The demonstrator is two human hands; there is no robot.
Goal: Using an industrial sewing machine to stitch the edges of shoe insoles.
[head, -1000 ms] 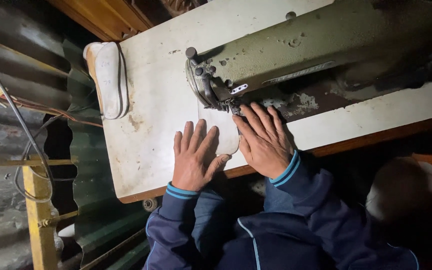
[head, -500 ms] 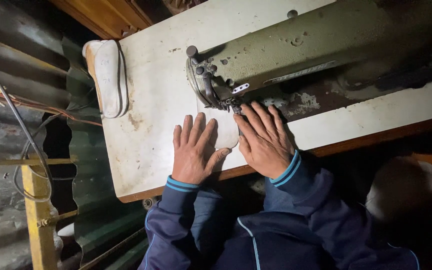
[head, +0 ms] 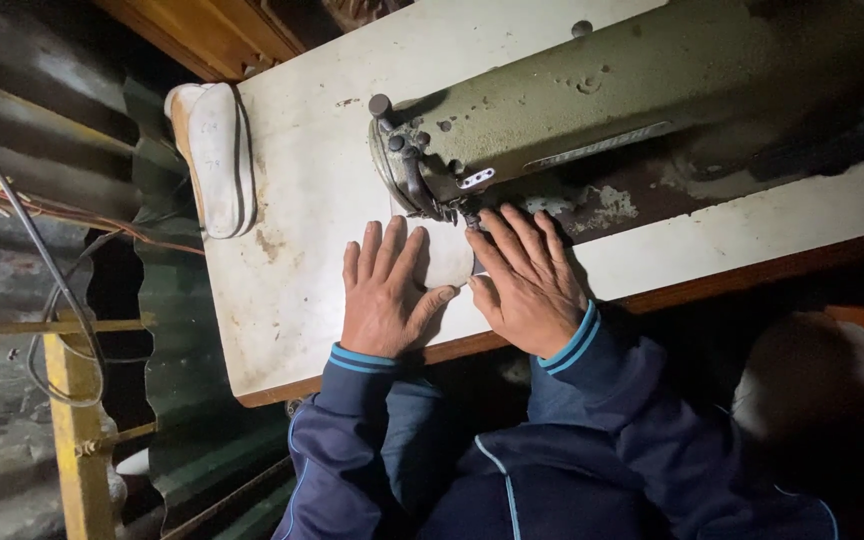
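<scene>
Both my hands lie flat on a small white piece of material (head: 447,255) on the sewing table, under the needle end of an olive-green sewing machine (head: 592,110). My left hand (head: 384,292) presses its left part with fingers spread. My right hand (head: 524,280) presses its right part, fingertips close to the needle and presser foot (head: 457,208). Most of the piece is hidden by my hands. Both arms wear dark blue sleeves with light blue cuff stripes.
The white worn table top (head: 297,200) has a wooden front edge. A white shoe sole (head: 214,160) lies at its left end. Corrugated metal sheeting (head: 22,240), wires (head: 62,300) and a yellow post (head: 77,430) stand to the left. A pale rounded object (head: 802,375) sits at the lower right.
The hands have stayed flat on the white piece; the left hand's fingers have shifted slightly toward the needle. Little else differs.
</scene>
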